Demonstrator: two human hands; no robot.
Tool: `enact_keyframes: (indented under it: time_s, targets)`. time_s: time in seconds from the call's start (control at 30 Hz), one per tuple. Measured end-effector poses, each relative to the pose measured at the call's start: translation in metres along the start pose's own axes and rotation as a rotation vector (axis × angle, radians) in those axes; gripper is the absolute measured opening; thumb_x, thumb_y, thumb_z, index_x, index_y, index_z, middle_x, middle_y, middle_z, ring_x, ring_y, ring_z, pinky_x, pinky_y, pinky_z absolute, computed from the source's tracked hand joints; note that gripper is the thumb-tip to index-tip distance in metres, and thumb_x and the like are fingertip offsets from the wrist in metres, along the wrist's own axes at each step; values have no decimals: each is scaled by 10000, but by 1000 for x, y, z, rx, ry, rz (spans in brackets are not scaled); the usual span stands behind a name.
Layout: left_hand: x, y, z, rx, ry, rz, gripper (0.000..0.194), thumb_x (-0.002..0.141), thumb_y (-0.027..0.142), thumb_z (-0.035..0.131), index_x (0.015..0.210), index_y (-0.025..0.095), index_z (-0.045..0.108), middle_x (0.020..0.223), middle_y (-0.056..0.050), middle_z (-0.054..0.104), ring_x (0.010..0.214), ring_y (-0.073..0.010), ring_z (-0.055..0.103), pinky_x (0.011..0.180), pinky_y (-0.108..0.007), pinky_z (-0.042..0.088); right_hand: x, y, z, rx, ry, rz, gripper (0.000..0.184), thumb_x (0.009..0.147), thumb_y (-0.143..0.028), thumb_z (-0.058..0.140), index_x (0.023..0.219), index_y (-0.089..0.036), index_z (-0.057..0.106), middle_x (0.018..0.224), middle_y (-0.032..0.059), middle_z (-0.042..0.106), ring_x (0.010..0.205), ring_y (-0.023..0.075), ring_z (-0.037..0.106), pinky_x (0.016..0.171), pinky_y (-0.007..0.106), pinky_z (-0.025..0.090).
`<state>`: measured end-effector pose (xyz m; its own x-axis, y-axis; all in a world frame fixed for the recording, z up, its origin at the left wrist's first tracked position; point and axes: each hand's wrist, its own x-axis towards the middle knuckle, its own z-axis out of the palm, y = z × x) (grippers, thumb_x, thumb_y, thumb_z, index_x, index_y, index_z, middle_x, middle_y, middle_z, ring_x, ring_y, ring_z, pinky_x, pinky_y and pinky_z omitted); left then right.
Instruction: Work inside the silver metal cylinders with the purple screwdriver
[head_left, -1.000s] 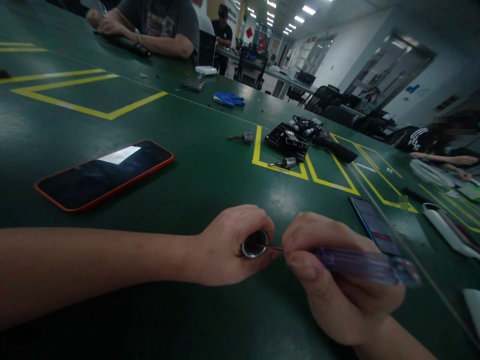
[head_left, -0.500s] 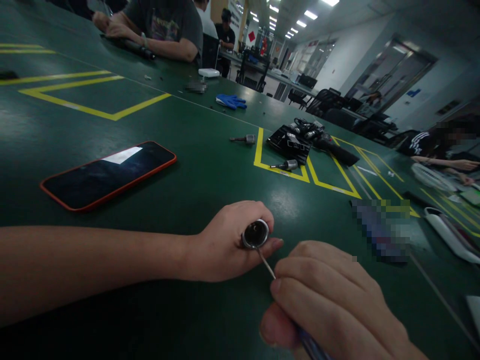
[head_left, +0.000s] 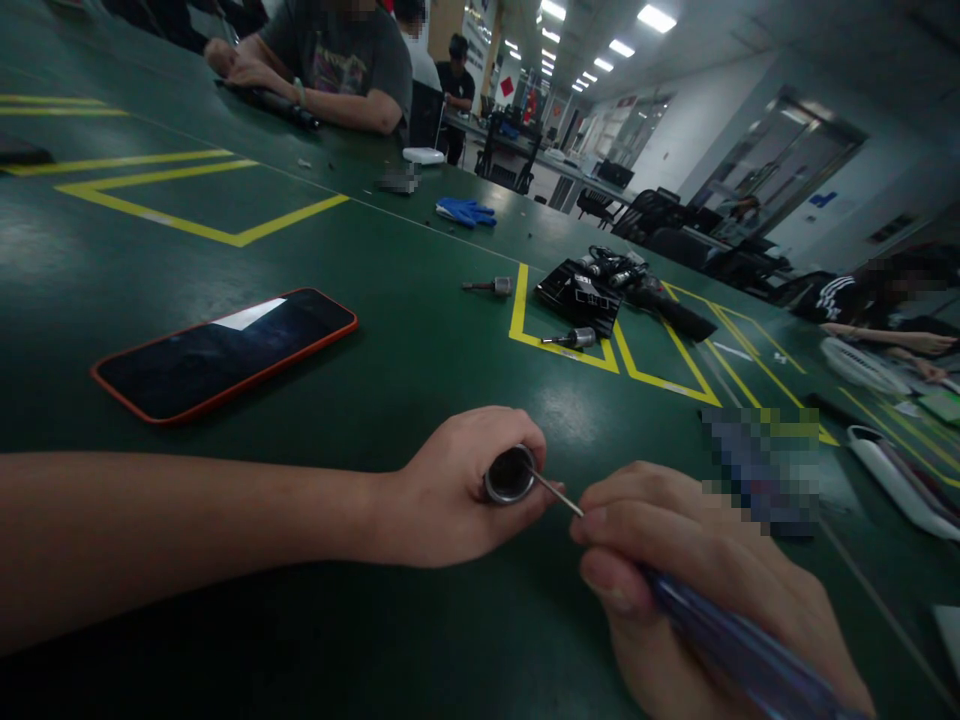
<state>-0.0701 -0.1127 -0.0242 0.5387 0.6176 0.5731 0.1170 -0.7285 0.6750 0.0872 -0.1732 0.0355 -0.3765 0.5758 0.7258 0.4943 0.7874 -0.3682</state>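
Note:
My left hand (head_left: pixel 457 490) is wrapped round a round hollow metal tube (head_left: pixel 491 490), its dark open end turned toward me. What lies deep inside it is too dark to make out. My right hand (head_left: pixel 697 570) grips a screwdriver (head_left: pixel 735 640) with a bluish see-through handle and a thin metal shaft. The shaft's tip is at the right side of the tube's rim and seems to reach into the opening. Left of the hands, a phone (head_left: pixel 225 355) in an orange-red case lies on the green table (head_left: pixel 420 370).
Two metal parts with thin stems (head_left: pixel 491 287) lie beyond my hands, one inside yellow tape lines. Near them are a black packet (head_left: pixel 577 295) and dark cabled items. A blue glove (head_left: pixel 466 212) lies farther back. A blurred-out object (head_left: pixel 757 470) is at the right. Other people sit round the table.
My right hand has shifted right and slightly up, tilting the screwdriver so its handle shows. The shaft has gone from the rim's lower edge to its right side. My left hand stays nearly in place.

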Motion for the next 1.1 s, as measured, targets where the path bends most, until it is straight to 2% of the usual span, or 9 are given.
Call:
enact_keyframes:
  time_s: [0.1, 0.23, 0.37, 0.57, 0.73, 0.9, 1.0, 1.1]
  targets:
    - [-1, -2, 0, 1, 2, 14, 137, 782, 237, 578, 716, 157, 488, 636, 29, 498, 572, -94, 466, 549, -212, 373, 1, 6, 6, 52, 17, -29, 34, 774, -92, 608, 777, -123, 622, 602, 30, 658, 505, 116, 621, 474, 219, 528]
    - [-2, -4, 1, 13, 6, 8, 149, 785, 230, 590, 713, 154, 483, 635, 34, 489, 565, -87, 457, 539, -205, 362, -7, 13, 13, 237, 130, 124, 106, 760, -72, 585, 806, -164, 610, 640, -1, 627, 543, 117, 582, 475, 252, 471]
    - [-2, -2, 2, 10, -9, -30, 149, 769, 231, 603, 712, 154, 488, 630, 36, 487, 559, -87, 452, 532, -204, 358, -14, 16, 16, 276, 176, 168, 170, 743, -36, 573, 823, -179, 618, 627, -10, 598, 544, 127, 559, 451, 262, 415]
    - [0, -4, 4, -11, -15, 10, 148, 781, 262, 564, 714, 157, 483, 622, 30, 485, 549, -93, 452, 532, -214, 365, -8, 14, 12, 215, 34, 171, 68, 769, -92, 599, 783, -159, 600, 645, -7, 606, 557, 113, 571, 500, 259, 445]
    - [1, -9, 5, -5, -9, 43, 145, 780, 246, 566, 708, 165, 471, 622, 28, 493, 554, -97, 457, 538, -218, 371, -1, 6, 12, 136, -36, 111, 84, 774, -68, 564, 731, -136, 584, 590, 3, 599, 497, 101, 566, 471, 233, 462]
    - [0, -8, 5, -13, -6, 18, 165, 792, 280, 560, 714, 158, 479, 631, 21, 501, 559, -97, 457, 534, -216, 368, -9, 8, 16, 146, 130, 212, 68, 800, -118, 584, 741, -152, 591, 626, -11, 611, 555, 100, 580, 505, 236, 444]
    - [1, -7, 5, 9, -15, 0, 152, 785, 259, 566, 710, 156, 483, 622, 25, 495, 557, -96, 456, 531, -213, 365, -13, 13, 15, 202, 76, 181, 41, 784, -127, 615, 802, -164, 613, 675, -5, 637, 593, 115, 595, 542, 253, 464]
    - [1, -7, 6, 9, -12, 10, 157, 783, 274, 565, 714, 159, 483, 624, 26, 498, 559, -97, 464, 529, -211, 368, -13, 17, 13, 225, 56, 210, 59, 782, -126, 624, 807, -179, 623, 666, -13, 637, 554, 108, 579, 510, 248, 459]
